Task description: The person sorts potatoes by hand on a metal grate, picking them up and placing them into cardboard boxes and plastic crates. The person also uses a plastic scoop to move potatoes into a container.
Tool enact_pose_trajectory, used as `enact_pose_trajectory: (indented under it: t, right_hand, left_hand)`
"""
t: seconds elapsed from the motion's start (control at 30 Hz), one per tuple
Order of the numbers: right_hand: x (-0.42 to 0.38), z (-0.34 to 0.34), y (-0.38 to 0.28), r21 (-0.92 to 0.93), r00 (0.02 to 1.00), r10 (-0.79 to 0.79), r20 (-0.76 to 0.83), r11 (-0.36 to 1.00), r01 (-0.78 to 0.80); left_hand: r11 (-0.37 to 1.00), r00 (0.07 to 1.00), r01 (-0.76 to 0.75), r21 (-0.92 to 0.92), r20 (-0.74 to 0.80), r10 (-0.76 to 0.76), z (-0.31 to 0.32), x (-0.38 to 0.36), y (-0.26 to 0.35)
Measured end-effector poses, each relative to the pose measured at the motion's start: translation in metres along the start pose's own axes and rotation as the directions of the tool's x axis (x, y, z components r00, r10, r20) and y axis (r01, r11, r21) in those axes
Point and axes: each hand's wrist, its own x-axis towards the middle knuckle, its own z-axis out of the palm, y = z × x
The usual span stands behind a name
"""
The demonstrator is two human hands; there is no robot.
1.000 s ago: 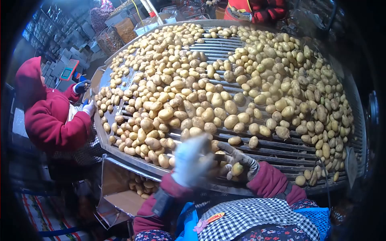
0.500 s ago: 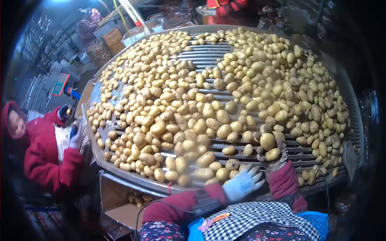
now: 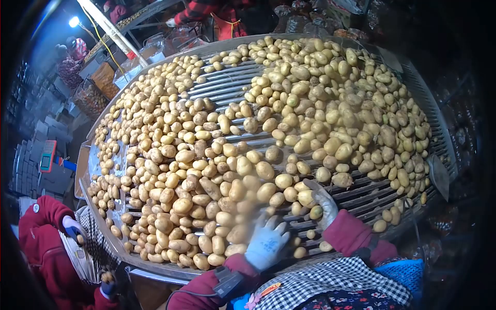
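Observation:
Many potatoes [image 3: 182, 205] lie across a large slatted metal table [image 3: 222, 87]. My left hand [image 3: 267, 242], in a pale glove, rests at the near edge with its fingers spread over the slats beside the potatoes; nothing shows in it. To its right, my right hand [image 3: 324, 205], in a dirty glove, reaches to the left over the slats. Its fingers lie stretched over and beside a few potatoes, and it is not closed on any of them. A blurred smear hides part of the pile in front of my left hand.
A co-worker in a dark red top [image 3: 49, 248] stands at the left edge, holding potatoes in gloved hands. Another person in red [image 3: 227, 26] is beyond the far rim. A metal plate [image 3: 438, 177] sits at the right rim. Filled net bags [image 3: 90, 101] stand at upper left.
The view has shifted. My right hand has let go of the two potatoes it held and moved left. My left hand has moved left, its fingers now by the pile.

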Motion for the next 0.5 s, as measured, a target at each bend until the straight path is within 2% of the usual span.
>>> enact_pose_trajectory:
  t: [0.1,0.13,0.17,0.23,0.27,0.3,0.37,0.4,0.43,0.5]
  right_hand:
    - [0.021,0.025,0.013,-0.013,0.985,0.085,0.148,0.996,-0.084]
    - [0.029,0.03,0.027,0.049,0.977,0.096,0.192,0.993,-0.107]
    - [0.039,0.042,0.033,-0.069,0.987,0.07,0.147,0.996,-0.061]
    - [0.049,0.071,0.033,-0.013,0.984,0.05,0.173,0.999,-0.048]
    - [0.058,0.073,0.04,-0.041,0.98,0.036,0.198,0.999,-0.028]
    - [0.068,0.075,0.046,-0.068,0.975,0.021,0.222,0.998,-0.006]
    - [0.083,0.092,0.055,-0.09,0.976,0.012,0.217,0.996,0.008]
    - [0.082,0.108,0.058,-0.196,0.967,-0.136,0.215,0.964,0.179]
    - [0.09,0.121,0.06,-0.137,0.961,-0.082,0.263,0.983,0.122]
    - [0.107,0.147,0.064,-0.036,0.935,0.027,0.355,0.999,-0.015]
  left_hand:
    - [0.994,0.999,0.025,0.104,-0.023,-0.023,-0.009,-0.015,-0.019]
    - [0.995,0.999,0.041,0.095,-0.029,-0.039,-0.001,-0.019,-0.025]
    - [0.995,0.999,0.038,0.088,-0.031,-0.035,-0.002,-0.022,-0.03]
    - [0.99,0.991,0.042,0.137,-0.131,-0.024,-0.008,-0.029,-0.047]
    - [0.993,0.985,0.076,0.092,-0.16,-0.061,0.009,-0.037,-0.061]
    - [0.982,0.976,0.11,0.152,-0.203,-0.078,-0.002,-0.034,-0.064]
    - [0.98,0.963,0.143,0.135,-0.246,-0.107,-0.022,-0.031,-0.082]
    - [0.965,0.955,0.156,0.21,-0.282,-0.093,-0.025,-0.033,-0.098]
    - [0.945,0.947,0.163,0.283,-0.312,-0.07,-0.028,-0.035,-0.113]
    - [0.951,0.941,0.192,0.243,-0.321,-0.107,-0.047,-0.036,-0.128]
